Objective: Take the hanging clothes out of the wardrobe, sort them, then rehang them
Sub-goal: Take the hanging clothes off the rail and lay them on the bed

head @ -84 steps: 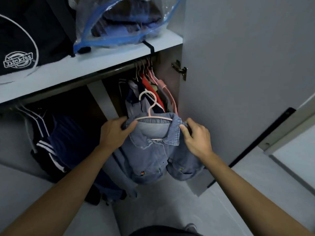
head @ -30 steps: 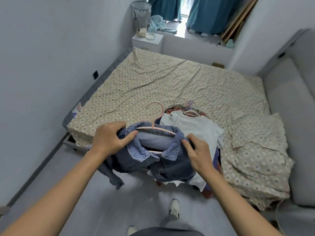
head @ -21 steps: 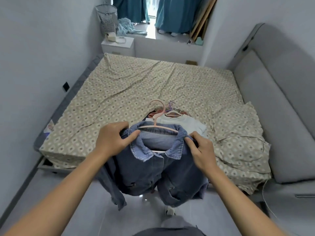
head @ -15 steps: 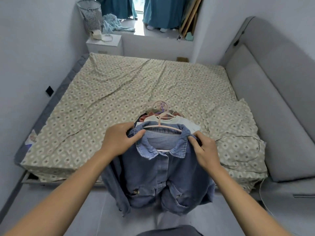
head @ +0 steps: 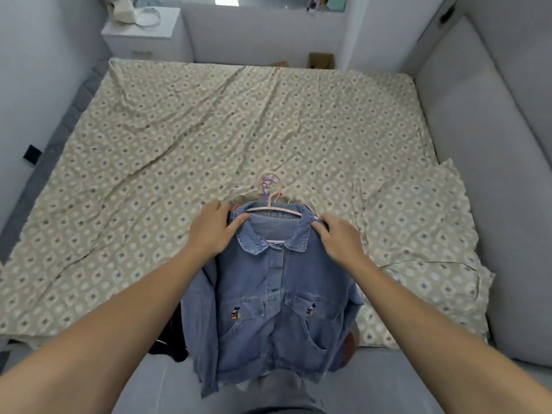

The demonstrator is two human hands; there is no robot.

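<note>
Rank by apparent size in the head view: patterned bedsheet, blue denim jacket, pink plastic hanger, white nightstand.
1. Patterned beige bedsheet
2. Blue denim jacket
3. White nightstand, farther away, so unsure
4. Pink plastic hanger

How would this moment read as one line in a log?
phase: laying down | left hand: grips denim jacket shoulder | right hand: grips other shoulder | pink hanger: inside | under: bed

You're looking down on a bed (head: pixel 185 138) under a creased patterned sheet (head: pixel 268 115), with a pillow (head: pixel 418 234) in the same print on its right side. A grey headboard (head: pixel 490 144) runs along the right. At the far left corner stands a white nightstand (head: pixel 143 34).
</note>
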